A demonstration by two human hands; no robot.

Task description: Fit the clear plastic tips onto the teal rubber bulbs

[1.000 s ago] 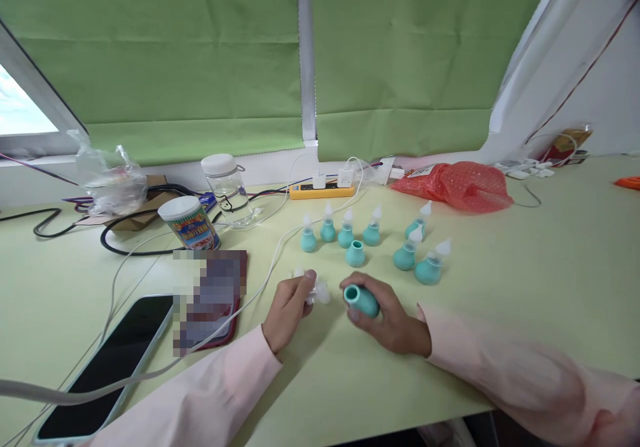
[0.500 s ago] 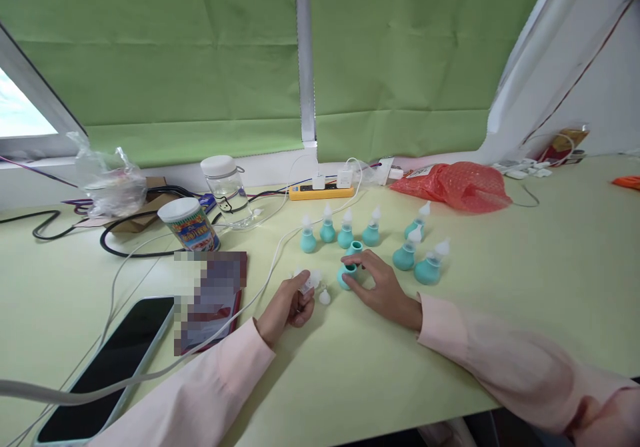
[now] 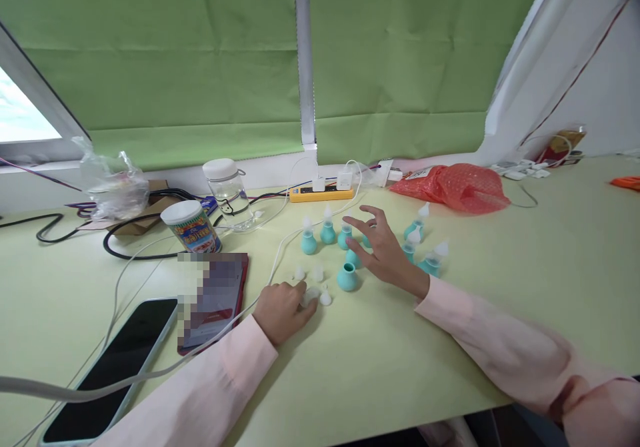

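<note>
Near the table's middle my left hand (image 3: 286, 310) rests palm down, fingertips at a clear nozzle piece (image 3: 311, 295); its curled fingers are partly hidden. A small white tip (image 3: 325, 298) and more clear pieces (image 3: 319, 273) lie beside it. An uncapped teal bulb (image 3: 347, 277) stands upright with its mouth open. My right hand (image 3: 383, 247) hovers over the bulbs, thumb and fingers apart, holding nothing. It partly covers a second teal bulb (image 3: 353, 258). Behind and right of it stand several teal bulbs with clear nozzles, such as one bulb (image 3: 309, 241) and another (image 3: 430, 265).
A dark phone (image 3: 115, 367) and a red-edged phone (image 3: 215, 307) lie at the left, crossed by a white cable. Behind are a printed canister (image 3: 193, 228), a clear jar (image 3: 227, 193), a yellow power strip (image 3: 321, 195) and a red bubble-wrap bag (image 3: 450, 188).
My left hand has turned palm down, and the clear pieces it held now lie on the table. My right hand has let go of the front teal bulb and risen up and back.
</note>
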